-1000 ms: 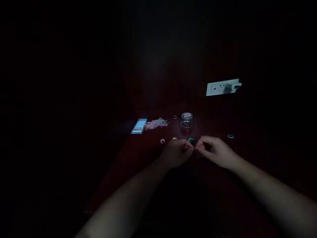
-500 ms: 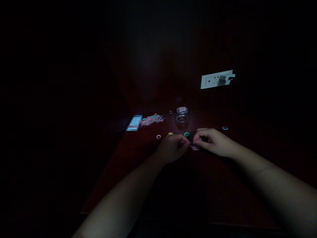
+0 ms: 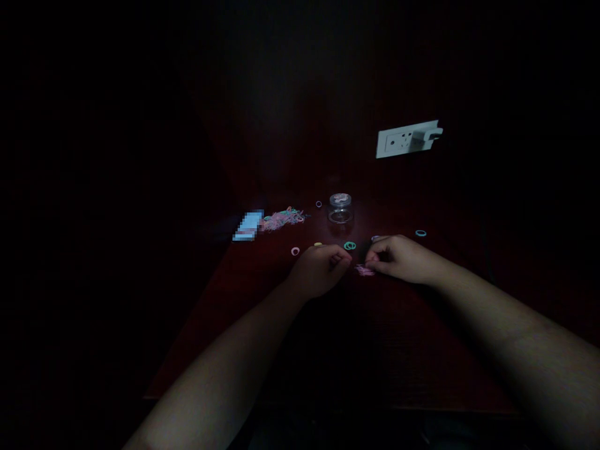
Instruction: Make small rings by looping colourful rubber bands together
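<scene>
thin pink bands [image 3: 364,270], loosely bunched, dimly lit, near right hand [image 3: 400,257].

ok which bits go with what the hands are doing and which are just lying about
Seemingly in use:
- pink bands by the right hand
- green bands by the left hand
- mixed band heap

Probably lying about:
- clear jar
- blurred bright rectangle
- wall socket

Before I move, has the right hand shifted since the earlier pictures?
Yes: the right hand has shifted slightly to the right, judged against the clear jar.
</scene>
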`<state>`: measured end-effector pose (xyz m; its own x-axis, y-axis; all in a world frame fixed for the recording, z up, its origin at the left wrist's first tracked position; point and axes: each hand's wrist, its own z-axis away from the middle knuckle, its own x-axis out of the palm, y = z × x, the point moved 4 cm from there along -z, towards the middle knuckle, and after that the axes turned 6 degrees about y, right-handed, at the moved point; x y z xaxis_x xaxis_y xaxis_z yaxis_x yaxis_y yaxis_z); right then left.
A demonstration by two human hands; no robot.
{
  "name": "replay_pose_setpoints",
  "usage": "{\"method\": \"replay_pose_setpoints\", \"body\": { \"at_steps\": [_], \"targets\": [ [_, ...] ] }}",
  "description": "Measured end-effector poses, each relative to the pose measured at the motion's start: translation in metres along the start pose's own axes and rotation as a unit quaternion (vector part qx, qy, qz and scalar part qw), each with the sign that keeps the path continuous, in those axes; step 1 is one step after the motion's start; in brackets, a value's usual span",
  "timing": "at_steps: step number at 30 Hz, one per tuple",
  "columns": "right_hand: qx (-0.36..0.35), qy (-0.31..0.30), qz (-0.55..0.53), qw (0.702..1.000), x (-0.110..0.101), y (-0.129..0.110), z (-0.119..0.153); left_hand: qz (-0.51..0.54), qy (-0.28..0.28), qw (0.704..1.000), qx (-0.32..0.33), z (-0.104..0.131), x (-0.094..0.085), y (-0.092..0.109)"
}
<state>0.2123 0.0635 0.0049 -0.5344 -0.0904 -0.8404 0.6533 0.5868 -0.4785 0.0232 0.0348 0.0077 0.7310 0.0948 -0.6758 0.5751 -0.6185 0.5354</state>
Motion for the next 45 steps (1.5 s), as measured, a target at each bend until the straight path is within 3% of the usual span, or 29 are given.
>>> {"method": "replay_pose_setpoints", "body": {
  "at_steps": [14,18,21,24,27,30,35,45],
  "targets": [
    [-0.003,0.033,-0.005,0.999,-0.001,0.000,-0.001,-0.011,0.008,1.000,-0.001,0.000,-0.003,-0.004],
    [-0.009,0.033,-0.012,0.999,-0.001,0.000,-0.001,-0.035,0.018,0.999,-0.007,-0.004,-0.012,-0.010],
    [-0.011,0.027,-0.025,0.999,-0.001,-0.001,-0.001,-0.080,0.050,0.994,-0.052,-0.010,-0.028,-0.023],
    [-0.010,0.013,-0.029,0.999,0.000,0.001,0.000,-0.160,0.082,0.975,-0.130,-0.014,-0.044,-0.049],
    [-0.013,0.005,-0.030,0.999,0.002,0.003,0.000,-0.250,0.056,0.934,-0.250,-0.011,-0.052,-0.085],
    [-0.017,-0.001,-0.019,1.000,0.002,0.004,-0.001,-0.270,0.040,0.913,-0.303,-0.006,-0.055,-0.112],
    [-0.009,0.004,-0.010,1.000,-0.001,0.002,0.000,-0.285,0.028,0.895,-0.343,-0.001,-0.053,-0.134],
    [-0.005,0.023,-0.033,0.999,-0.001,0.000,0.000,-0.297,0.047,0.891,-0.341,-0.005,-0.051,-0.146]
  ]
}}
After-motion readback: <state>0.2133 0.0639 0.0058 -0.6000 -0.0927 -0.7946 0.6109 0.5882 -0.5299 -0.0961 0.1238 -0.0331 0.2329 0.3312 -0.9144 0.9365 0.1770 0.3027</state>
